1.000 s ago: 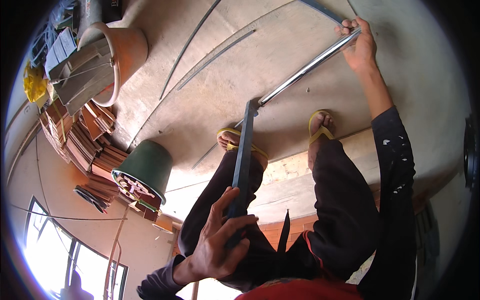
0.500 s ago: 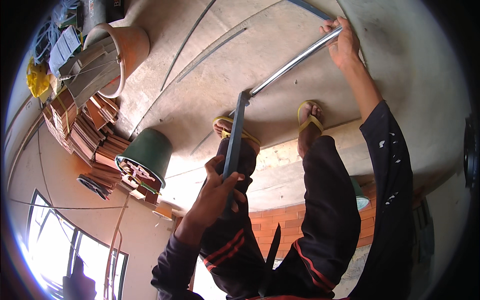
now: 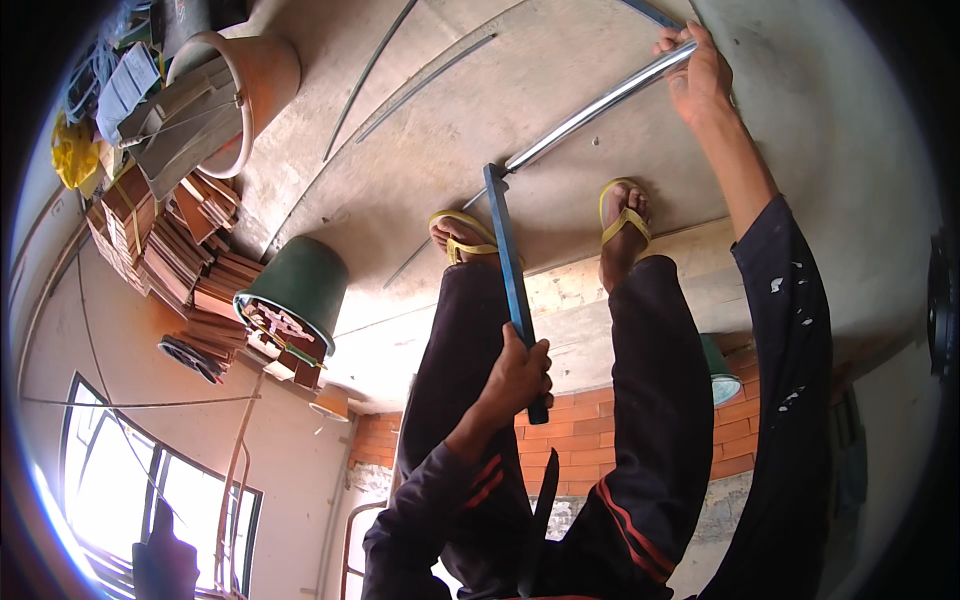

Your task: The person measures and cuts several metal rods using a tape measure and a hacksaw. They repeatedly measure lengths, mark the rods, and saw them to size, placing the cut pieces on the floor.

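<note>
My left hand (image 3: 515, 378) is closed around the near end of a blue-grey metal bar (image 3: 506, 240). That bar runs away from me, and its far end meets the near end of a shiny metal tube (image 3: 602, 104) at an angle. At the far right, my right hand (image 3: 700, 78) has its fingers wrapped round the tube's far end. Just beyond those fingers, a second blue-grey bar (image 3: 650, 12) runs off toward the top edge. Near the joint, a thin grey rod (image 3: 408, 263) slants past my left sandal (image 3: 463, 235); whether it touches the joint I cannot tell.
Two thin dark strips (image 3: 425, 88) lie on the concrete floor (image 3: 560, 60). On the left are a tipped orange-and-white bucket (image 3: 262, 85), stacked reddish tiles (image 3: 170, 250) and a green bucket (image 3: 312, 290) with things in it. Another green container (image 3: 722, 370) stands behind my right leg.
My left hand has swung to the right with the blue-grey bar, which leaned left and now leans right. My right hand keeps its grip on the tube, slightly farther up and right in view.
</note>
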### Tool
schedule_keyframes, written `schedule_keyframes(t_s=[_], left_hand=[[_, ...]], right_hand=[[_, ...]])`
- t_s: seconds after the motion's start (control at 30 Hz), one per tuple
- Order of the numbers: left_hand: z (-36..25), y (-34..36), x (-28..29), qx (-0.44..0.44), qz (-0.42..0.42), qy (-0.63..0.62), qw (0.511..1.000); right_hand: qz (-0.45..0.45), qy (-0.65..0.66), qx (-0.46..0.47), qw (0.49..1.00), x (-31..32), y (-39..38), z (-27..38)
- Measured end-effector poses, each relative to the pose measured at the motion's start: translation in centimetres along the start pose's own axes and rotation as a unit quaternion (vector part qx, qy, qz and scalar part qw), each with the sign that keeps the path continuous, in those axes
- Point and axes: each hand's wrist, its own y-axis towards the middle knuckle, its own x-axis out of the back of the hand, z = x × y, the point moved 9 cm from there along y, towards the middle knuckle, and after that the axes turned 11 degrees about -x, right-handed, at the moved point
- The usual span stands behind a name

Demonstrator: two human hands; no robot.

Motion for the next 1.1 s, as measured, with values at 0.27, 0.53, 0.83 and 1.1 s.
schedule_keyframes(t_s=[0.27, 0.53, 0.83, 1.1], left_hand=[[5.9, 5.0, -3.3, -0.115, -0.071, 0.178, 0.975], [6.6, 4.7, -2.8, -0.09, -0.059, 0.068, 0.992], [1.4, -0.3, 4.7, -0.059, 0.02, 0.022, 0.998], [-2.8, -1.5, 9.2, -0.018, 0.133, 0.046, 0.99]], right_hand=[[0.002, 0.011, -0.013, 1.0, 1.1, 0.1, 0.1], [-0.022, 0.007, -0.002, 1.0, 1.4, 0.0, 0.0], [-0.025, -0.005, 0.004, 1.0, 1.0, -1.0, 0.7], [-0.003, -0.029, 0.0, 1.0, 0.5, -0.3, 0.8]])
